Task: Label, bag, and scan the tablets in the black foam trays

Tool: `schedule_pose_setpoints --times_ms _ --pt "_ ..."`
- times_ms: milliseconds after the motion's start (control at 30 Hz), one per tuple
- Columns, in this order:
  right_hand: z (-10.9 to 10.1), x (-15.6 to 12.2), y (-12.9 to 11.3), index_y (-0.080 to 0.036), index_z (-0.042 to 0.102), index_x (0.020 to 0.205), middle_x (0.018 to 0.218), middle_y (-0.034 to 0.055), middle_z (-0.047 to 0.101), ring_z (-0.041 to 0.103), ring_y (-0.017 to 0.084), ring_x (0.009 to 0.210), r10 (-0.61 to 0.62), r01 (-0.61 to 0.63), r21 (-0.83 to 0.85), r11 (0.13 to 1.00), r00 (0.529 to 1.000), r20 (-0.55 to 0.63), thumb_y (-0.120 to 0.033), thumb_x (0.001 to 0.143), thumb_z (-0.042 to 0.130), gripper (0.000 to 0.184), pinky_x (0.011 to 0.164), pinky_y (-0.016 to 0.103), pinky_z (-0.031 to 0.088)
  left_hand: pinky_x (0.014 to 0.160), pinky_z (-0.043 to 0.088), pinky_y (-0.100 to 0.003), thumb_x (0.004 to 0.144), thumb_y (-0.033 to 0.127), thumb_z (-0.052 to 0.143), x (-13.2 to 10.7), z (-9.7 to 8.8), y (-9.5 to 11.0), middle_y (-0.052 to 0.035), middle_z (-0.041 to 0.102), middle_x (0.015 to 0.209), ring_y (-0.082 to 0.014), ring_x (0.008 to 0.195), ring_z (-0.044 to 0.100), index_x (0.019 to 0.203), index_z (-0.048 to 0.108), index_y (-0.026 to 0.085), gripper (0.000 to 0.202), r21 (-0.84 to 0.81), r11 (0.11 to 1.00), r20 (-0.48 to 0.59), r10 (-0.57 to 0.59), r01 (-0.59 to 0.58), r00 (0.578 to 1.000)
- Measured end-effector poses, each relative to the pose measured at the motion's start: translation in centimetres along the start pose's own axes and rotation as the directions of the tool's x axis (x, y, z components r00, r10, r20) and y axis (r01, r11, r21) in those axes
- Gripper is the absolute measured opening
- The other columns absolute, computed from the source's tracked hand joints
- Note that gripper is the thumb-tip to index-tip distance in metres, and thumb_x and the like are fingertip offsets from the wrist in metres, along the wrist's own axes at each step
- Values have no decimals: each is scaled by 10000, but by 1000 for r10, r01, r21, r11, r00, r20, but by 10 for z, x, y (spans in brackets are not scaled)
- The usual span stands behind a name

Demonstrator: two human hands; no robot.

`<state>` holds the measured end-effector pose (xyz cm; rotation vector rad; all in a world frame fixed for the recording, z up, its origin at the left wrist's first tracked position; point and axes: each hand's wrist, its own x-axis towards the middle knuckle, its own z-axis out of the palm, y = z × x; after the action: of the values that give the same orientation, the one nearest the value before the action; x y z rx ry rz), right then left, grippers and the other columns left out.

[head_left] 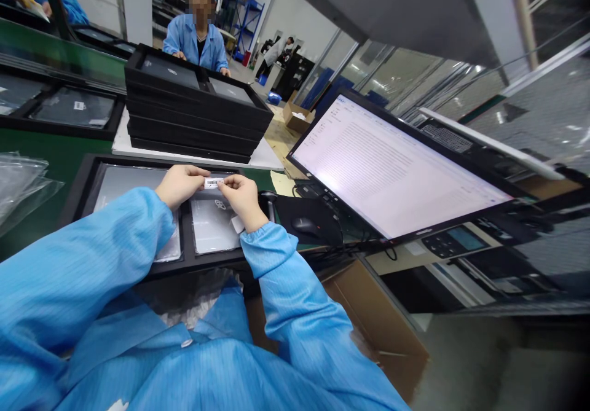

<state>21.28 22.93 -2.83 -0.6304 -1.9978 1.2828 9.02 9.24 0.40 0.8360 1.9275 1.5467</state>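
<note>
Between the fingertips of both my hands is a small white barcode label [213,183]. My left hand [180,185] pinches its left end, and my right hand [243,198] pinches its right end. Below the hands lies a black two-compartment tray [185,230]. A flat grey panel in clear wrapping [212,227] fills its right compartment, with a white tag [237,224] near my right wrist. Another wrapped grey panel [123,185] lies in the left compartment, partly covered by my left sleeve.
Several stacked black trays [193,116] stand beyond my hands. To the right are a monitor [396,165], a black mouse [305,225] and a handheld scanner [268,201]. Clear plastic bags [21,187] lie at left. A co-worker [198,39] in blue is behind the stack.
</note>
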Motion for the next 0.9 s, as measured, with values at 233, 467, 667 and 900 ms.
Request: schedule_pose_setpoints --times_ms 233,467,667,900 --pt "-1 0 0 -190 676 737 644 -7 632 561 144 610 -9 9 9 1000 1000 6 -433 715 767 260 599 274 462 880 547 -311 698 181 694 2 -1 -4 -86 791 1012 -235 939 720 1109 813 143 429 15 999 16 52 -52 999" --pt "-1 0 0 -191 670 739 651 -1 647 589 154 613 -20 20 17 1000 1000 24 -430 725 768 259 606 282 484 898 545 -320 701 138 684 2 -1 -5 -98 792 1038 -243 982 732 1126 795 116 440 -18 999 25 39 -38 999" --pt "1 -1 -2 -192 678 740 707 15 689 640 170 687 -46 46 -28 999 999 15 -403 726 767 229 640 282 516 903 551 -330 669 180 770 3 -2 -6 -90 785 967 -246 951 730 1049 800 125 386 -34 998 14 49 -49 999" --pt "1 -3 -3 -189 719 885 754 16 729 678 172 697 -25 25 -63 998 1000 4 -392 753 806 257 671 282 554 860 544 -313 615 191 808 2 0 -4 -82 768 900 -222 884 710 964 788 126 355 -119 993 10 16 -14 1000"
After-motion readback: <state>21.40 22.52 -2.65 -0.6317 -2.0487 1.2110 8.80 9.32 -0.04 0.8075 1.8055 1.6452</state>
